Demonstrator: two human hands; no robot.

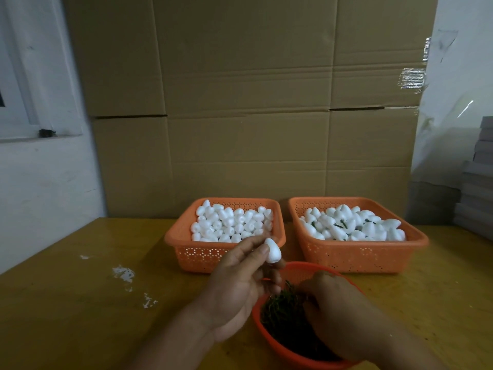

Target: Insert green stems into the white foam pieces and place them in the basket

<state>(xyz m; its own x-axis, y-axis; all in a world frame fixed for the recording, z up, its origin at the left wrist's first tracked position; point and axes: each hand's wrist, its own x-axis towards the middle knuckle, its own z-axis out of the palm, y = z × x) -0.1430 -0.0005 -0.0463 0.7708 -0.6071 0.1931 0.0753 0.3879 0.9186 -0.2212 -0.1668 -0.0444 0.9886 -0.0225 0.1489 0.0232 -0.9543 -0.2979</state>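
I observe the left hand [237, 284] pinching one white foam piece [272, 251] between thumb and fingertips, raised in front of the left basket [186, 249] of plain pieces. The right hand [336, 311] reaches into the round bowl [269, 340] of green stems [280, 313]; I cannot tell whether its fingers hold one. I judge the foam light, dentable, best held by its flanks. Stems look thin, tangled. Finished pieces fill the right basket [400, 255].

Both hands, the left [240, 284] and the right [336, 313], are bare; forearms bare too; no sleeves, rings or gloves visible.
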